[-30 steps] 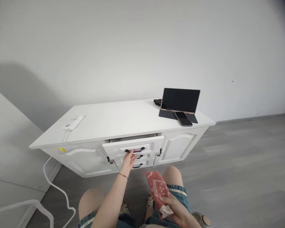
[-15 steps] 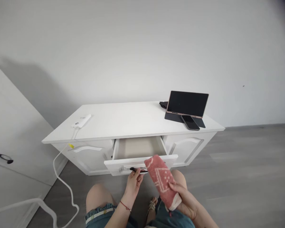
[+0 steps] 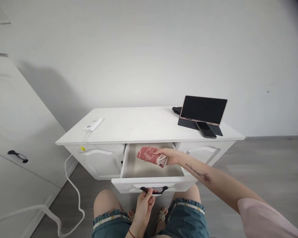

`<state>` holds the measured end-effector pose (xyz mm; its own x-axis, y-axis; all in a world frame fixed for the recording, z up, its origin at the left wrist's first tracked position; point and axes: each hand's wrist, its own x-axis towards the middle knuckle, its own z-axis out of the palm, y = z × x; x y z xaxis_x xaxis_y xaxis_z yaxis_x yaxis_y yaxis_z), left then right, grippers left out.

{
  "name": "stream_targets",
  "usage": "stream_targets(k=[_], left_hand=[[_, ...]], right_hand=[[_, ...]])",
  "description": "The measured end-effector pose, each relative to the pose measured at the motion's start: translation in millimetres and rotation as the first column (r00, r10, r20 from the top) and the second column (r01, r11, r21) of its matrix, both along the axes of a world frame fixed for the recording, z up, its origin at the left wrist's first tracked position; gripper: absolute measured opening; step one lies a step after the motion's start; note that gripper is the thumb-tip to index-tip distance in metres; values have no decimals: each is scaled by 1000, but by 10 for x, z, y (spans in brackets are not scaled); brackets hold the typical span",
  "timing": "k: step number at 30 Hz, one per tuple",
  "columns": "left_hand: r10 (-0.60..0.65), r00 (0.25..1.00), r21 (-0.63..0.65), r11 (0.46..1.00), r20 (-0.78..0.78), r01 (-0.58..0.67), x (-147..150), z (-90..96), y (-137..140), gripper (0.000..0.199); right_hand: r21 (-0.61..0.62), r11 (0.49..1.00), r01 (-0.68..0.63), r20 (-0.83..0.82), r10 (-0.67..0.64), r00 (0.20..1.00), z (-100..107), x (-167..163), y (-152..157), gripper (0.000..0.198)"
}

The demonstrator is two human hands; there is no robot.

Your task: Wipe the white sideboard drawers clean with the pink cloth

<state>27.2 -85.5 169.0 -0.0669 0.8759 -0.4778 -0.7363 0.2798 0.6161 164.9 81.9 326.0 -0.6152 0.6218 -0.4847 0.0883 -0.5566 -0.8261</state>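
Centrally, a folded red cloth (image 3: 149,154) with pale markings lay over the interior of an open drawer (image 3: 139,172), its whitish rolled end toward the wearer's right hand (image 3: 171,156). I could not tell whether its underside touched the drawer bottom. The right hand held the cloth in a narrow pinch, thumb on top and the other fingers largely hidden; its bare forearm, with a dark mark along it, reached in from the right below a pale pink sleeve (image 3: 260,215). At the drawer front, the left hand (image 3: 144,203) was closed about the left part of a black handle (image 3: 162,189), a red cord at its wrist.

Around the drawer I saw a white cabinet (image 3: 131,124) standing against a pale wall (image 3: 144,56). On its top, to the right, a tablet (image 3: 204,109) leaned upright on a dark cover (image 3: 186,123), with a phone (image 3: 206,130) lying partly on that cover and a black item (image 3: 176,110) just behind. To the left lay a white device (image 3: 93,125), from which a white cable (image 3: 78,195) ran over the edge past a yellow tag (image 3: 82,148). Farthest left stood a white cupboard (image 3: 12,115).
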Motion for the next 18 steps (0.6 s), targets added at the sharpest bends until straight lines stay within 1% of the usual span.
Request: stream_targets(k=[1,2,3,4,5,6,7,8,9,10,11,12,13,14,15,17,18], left_hand=[[1,1000,2,1000,-3,-1,4,-7,-26,32],[5,1000,1,1000,0,-5,7,-14,-49,31],[12,1000,-3,1000,9,-12,9,-20,-68,31],[21,1000,-10,1000,18,-21,11,-26,-84,30],[29,999,-20,999,26,-29,13,-31,-96,31],[35,999,-31,999,29,-34,14,-34,-105,31],[38,999,-39,999,27,-37,15,-36,-111,31],[38,999,-43,998,22,-37,17,-36,-115,30],[37,999,-46,998,17,-36,18,-36,-118,30],[35,999,-47,998,13,-35,19,-36,-118,30],[33,999,-47,998,11,-33,19,-36,-118,30],[28,1000,-44,999,12,-28,18,-38,-118,30],[24,1000,-42,999,12,-23,16,-41,-117,31],[21,1000,-38,999,14,-21,13,-44,-116,31],[20,1000,-33,999,15,-19,9,-47,-115,32],[18,1000,-26,999,20,-18,1,-51,-113,34],[17,1000,-25,1000,24,-16,-2,-53,-112,34]], right_hand=[[-29,997,-71,52,72,996,-20,-94,73,18],[-3,994,-109,114,108,988,-61,-183,129,18],[96,988,-120,180,101,979,-121,-265,166,20],[234,963,-132,247,73,966,-201,-337,183,25],[392,907,-155,305,31,952,-294,-397,182,33],[535,820,-203,352,2,936,-396,-442,164,42],[635,720,-281,395,10,918,-500,-471,133,50],[686,624,-376,439,58,897,-596,-487,95,56],[699,541,-468,477,134,868,-680,-491,54,56],[692,475,-544,505,220,835,-746,-488,18,52],[682,427,-595,513,301,804,-793,-485,-11,45],[676,395,-622,505,365,782,-822,-485,-29,39],[680,380,-627,485,408,774,-836,-493,-37,35],[688,380,-618,459,433,776,-841,-513,-38,34],[691,393,-607,431,450,782,-844,-544,-35,37],[676,453,-581,367,477,799,-864,-637,-40,43],[658,504,-560,324,482,814,-888,-691,-55,44]])
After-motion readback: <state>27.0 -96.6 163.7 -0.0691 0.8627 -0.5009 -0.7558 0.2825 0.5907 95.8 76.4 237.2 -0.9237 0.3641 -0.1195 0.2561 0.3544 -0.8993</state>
